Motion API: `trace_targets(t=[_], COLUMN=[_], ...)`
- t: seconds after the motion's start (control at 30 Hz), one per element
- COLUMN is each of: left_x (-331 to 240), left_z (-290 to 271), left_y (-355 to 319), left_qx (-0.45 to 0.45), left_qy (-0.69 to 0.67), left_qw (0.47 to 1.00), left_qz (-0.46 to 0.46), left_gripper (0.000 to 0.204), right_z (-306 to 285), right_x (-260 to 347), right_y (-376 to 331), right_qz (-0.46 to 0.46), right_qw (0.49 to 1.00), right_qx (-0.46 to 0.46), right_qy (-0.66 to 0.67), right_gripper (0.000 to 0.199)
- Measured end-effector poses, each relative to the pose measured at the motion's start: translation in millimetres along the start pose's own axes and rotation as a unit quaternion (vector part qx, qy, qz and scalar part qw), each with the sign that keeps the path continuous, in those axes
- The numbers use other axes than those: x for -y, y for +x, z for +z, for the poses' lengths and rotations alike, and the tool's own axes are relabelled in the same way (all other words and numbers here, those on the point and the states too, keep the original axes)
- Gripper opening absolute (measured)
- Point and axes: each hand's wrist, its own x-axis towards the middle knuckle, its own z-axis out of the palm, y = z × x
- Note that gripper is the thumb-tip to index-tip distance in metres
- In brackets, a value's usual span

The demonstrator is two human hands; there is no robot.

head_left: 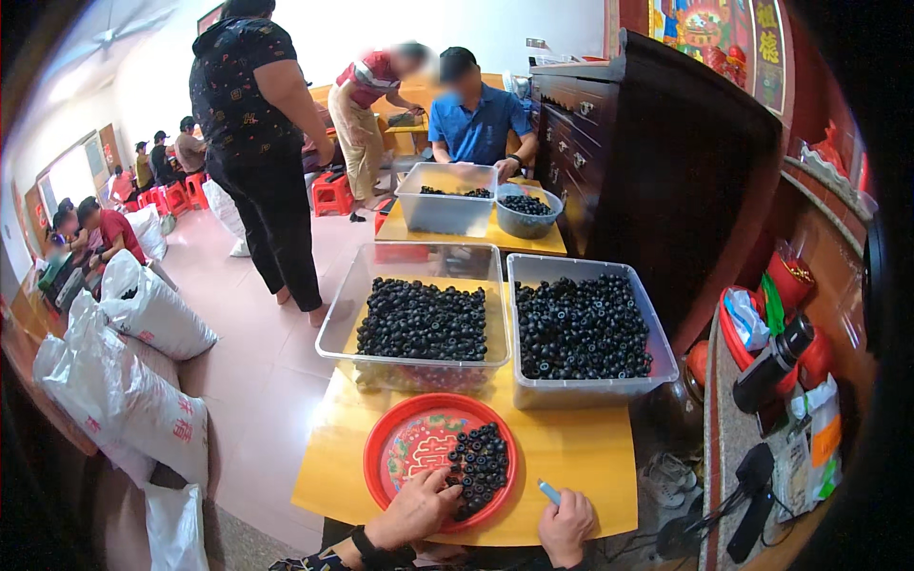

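Left hand (416, 512): fingers spread narrowly over black ring-shaped pieces (479, 466) on red tray (392, 447).
Right hand (566, 523): fist held small blue tool (549, 492).
Handling: pieces seemed light, hard, roll-prone; pinch outer rims.

You're in communal hall turned piecework room, not factory floor. Yellow table (581, 457) carries clear plastic bins (583, 328) heaped with small black ring parts (424, 319); second table beyond has same setup, seated person (473, 119) sorting there. White filled sacks (124, 400) line tiled floor. More people sit on red stools (333, 193) along far wall. Dark wooden cabinet (657, 171) and red festive wall pictures (719, 33) at your right.
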Motion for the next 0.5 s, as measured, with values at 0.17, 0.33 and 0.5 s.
trace_targets(t=[0.17, 0.33, 0.5], left_x=[-3, -11, -14], left_z=[0, 6, 1], left_y=[4, 2, -4], left_qx=[0.037, -0.022, 0.033], left_qy=[-0.036, -0.055, -0.082], left_qw=[0.995, 0.992, 0.986], left_qz=[-0.082, -0.116, -0.142], left_gripper=[0.023, 0.029, 0.023], right_z=[3, -7, 0], right_x=[-4, 8, -6], right_y=[-4, 1, -5], right_qz=[-0.009, 0.025, 0.046], right_qw=[0.999, 0.999, 0.997], right_qx=[-0.010, 0.024, 0.060], right_qy=[0.045, -0.008, -0.033], right_gripper=[0.014, 0.010, 0.012])
